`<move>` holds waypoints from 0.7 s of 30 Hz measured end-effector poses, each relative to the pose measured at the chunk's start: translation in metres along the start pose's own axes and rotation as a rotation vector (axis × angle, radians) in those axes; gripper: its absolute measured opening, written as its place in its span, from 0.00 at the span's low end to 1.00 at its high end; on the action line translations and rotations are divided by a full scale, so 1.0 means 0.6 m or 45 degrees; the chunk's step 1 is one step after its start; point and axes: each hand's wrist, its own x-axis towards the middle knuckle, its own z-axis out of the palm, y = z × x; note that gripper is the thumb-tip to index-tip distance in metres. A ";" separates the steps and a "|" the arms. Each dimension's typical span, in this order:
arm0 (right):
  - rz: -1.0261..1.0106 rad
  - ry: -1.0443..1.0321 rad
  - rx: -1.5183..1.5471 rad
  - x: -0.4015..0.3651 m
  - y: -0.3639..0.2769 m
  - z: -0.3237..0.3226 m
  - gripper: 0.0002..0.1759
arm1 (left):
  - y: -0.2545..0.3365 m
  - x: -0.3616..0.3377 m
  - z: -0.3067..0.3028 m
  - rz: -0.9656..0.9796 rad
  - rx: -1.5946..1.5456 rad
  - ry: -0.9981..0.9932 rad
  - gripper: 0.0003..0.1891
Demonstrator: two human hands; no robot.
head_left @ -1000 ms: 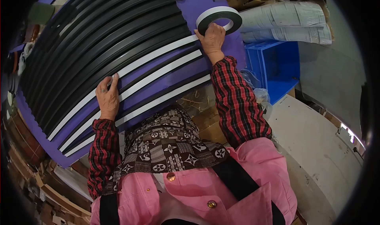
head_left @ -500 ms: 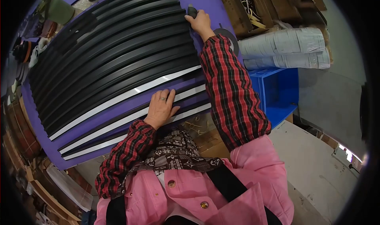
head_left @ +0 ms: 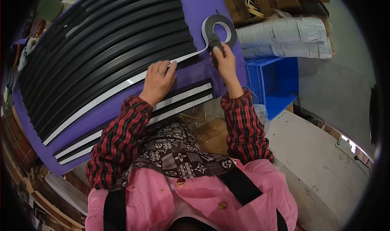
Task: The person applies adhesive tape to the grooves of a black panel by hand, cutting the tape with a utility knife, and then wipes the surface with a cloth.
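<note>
Tape point(head_left: 209, 26), likely light, limp and best edge-held, meets the left hand's point(head_left: 157, 82) bent fingers, pinch unclear; the right hand point(head_left: 227, 64) clasps a dark tool point(head_left: 215, 55).

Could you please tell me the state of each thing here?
Tape roll: partly unwound
White tape: joined to the roll, uncut
Black strips: lined up side by side
Two nearer strips: white-taped
Dark tool: gripped
Blue crate: open
Pale bundles: wrapped
</note>
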 end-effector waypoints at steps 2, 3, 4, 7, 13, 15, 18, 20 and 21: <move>-0.143 0.017 -0.479 -0.025 0.034 -0.010 0.21 | -0.015 0.008 0.028 0.029 0.078 -0.030 0.23; -0.144 0.019 -0.488 -0.020 0.032 -0.008 0.21 | -0.018 0.007 0.038 0.055 0.163 -0.056 0.24; -0.295 0.224 -0.576 -0.005 0.027 -0.004 0.20 | -0.018 0.006 0.032 0.050 0.142 -0.041 0.24; -0.391 0.446 -0.974 0.055 -0.004 0.011 0.24 | -0.026 -0.020 -0.006 -0.132 0.127 0.017 0.22; -0.228 0.283 -1.330 0.112 0.024 0.031 0.27 | -0.081 -0.093 -0.027 -0.137 0.226 -0.072 0.23; -0.391 0.535 -1.020 0.099 0.035 0.014 0.26 | -0.080 -0.098 -0.028 -0.156 0.224 -0.093 0.24; -0.596 0.537 -0.920 0.082 0.064 0.000 0.23 | -0.079 -0.099 -0.030 -0.154 0.218 -0.117 0.25; -0.671 0.543 -0.894 0.077 0.084 0.001 0.23 | -0.081 -0.094 -0.029 -0.134 0.227 -0.105 0.25; -0.780 0.562 -1.008 0.075 0.088 0.000 0.23 | -0.080 -0.094 -0.030 -0.138 0.236 -0.111 0.25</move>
